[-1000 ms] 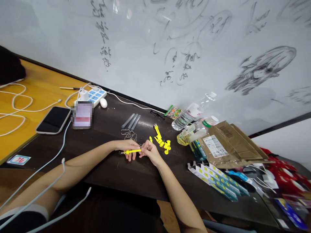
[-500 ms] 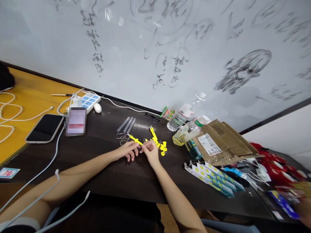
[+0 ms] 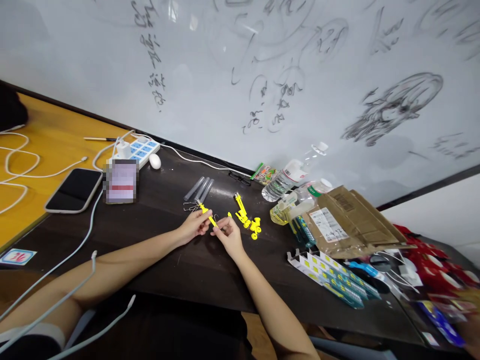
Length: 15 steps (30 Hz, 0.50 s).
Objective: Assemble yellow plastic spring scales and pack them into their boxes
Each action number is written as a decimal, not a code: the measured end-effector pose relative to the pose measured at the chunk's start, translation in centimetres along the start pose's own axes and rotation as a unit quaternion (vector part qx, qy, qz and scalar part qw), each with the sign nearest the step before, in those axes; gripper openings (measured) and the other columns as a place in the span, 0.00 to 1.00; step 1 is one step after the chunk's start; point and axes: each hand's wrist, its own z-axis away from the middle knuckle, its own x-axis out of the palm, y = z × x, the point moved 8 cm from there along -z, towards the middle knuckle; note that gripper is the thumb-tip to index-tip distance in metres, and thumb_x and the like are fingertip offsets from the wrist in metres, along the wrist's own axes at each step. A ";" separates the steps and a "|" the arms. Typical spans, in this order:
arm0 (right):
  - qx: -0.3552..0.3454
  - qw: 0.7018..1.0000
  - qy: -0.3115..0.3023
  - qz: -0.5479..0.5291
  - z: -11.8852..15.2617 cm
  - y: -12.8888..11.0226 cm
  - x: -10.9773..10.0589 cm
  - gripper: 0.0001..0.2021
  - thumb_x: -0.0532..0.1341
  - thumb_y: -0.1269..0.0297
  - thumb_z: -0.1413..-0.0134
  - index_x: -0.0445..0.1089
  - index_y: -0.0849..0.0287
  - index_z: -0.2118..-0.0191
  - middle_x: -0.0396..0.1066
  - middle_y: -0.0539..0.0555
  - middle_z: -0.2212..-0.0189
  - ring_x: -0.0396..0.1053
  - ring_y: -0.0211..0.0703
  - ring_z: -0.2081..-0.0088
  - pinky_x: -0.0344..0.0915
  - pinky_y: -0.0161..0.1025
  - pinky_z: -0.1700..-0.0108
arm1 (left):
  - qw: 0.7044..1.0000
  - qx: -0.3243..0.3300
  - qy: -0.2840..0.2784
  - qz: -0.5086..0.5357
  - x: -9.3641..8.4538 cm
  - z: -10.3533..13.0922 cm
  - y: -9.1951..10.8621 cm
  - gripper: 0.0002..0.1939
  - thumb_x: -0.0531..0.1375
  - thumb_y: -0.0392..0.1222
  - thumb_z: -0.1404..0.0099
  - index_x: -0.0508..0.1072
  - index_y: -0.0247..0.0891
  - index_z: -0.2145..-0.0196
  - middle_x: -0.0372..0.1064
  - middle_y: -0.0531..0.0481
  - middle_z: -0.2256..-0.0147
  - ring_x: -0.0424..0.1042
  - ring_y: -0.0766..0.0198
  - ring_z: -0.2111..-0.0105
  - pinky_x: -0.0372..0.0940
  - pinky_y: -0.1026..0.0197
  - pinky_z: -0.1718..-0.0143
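Observation:
My left hand [image 3: 195,226] is closed round the upper part of a slim yellow plastic piece [image 3: 211,218] with a metallic-looking tip. At the lower end of that piece, my right hand [image 3: 228,234] has its fingertips pinched together. Thin metal wire pieces [image 3: 190,206] lie just beyond my left hand. Farther back rest several clear tubes [image 3: 203,189]. To the right of my hands are more yellow rods [image 3: 240,205] and small yellow round parts [image 3: 255,228] on the dark table [image 3: 180,280].
Teal and white packaging [image 3: 330,275], a flattened cardboard box [image 3: 345,220] and bottles [image 3: 283,180] stand to the right. On the left are a phone [image 3: 75,190], a pixelated object [image 3: 121,181], a power strip [image 3: 144,150] and loose cables. A whiteboard [image 3: 187,75] rises behind.
My left hand has closed round the yellow piece, where its fingers were spread before. The piece now tilts more steeply. The whole view has shifted slightly.

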 end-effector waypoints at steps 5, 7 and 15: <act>0.000 1.000 -0.009 0.030 0.3 0.2 0.4 0.16 0.66 0.58 0.54 0.57 0.56 0.73 0.61 0.46 0.75 0.66 0.36 0.72 0.69 0.35 0.69 | 0.995 0.022 -0.052 -0.082 1.3 0.3 -0.2 0.20 0.59 0.57 0.42 0.63 0.36 0.68 0.58 0.61 0.84 0.56 0.75 0.89 0.50 0.72 0.89; 0.006 1.000 -0.020 0.024 0.3 0.3 0.5 0.16 0.66 0.58 0.54 0.57 0.56 0.72 0.61 0.46 0.76 0.66 0.36 0.73 0.69 0.36 0.69 | 0.991 0.039 -0.054 -0.114 1.4 0.3 -0.2 0.20 0.58 0.58 0.41 0.61 0.36 0.70 0.59 0.60 0.84 0.56 0.75 0.89 0.49 0.72 0.90; 0.047 0.993 -0.103 -0.023 0.4 -0.1 1.7 0.16 0.64 0.54 0.51 0.56 0.56 0.72 0.66 0.47 0.75 0.69 0.37 0.73 0.71 0.39 0.68 | 0.989 0.028 -0.068 -0.128 1.2 0.1 -0.5 0.20 0.57 0.59 0.41 0.59 0.37 0.69 0.57 0.62 0.88 0.53 0.75 0.91 0.48 0.73 0.90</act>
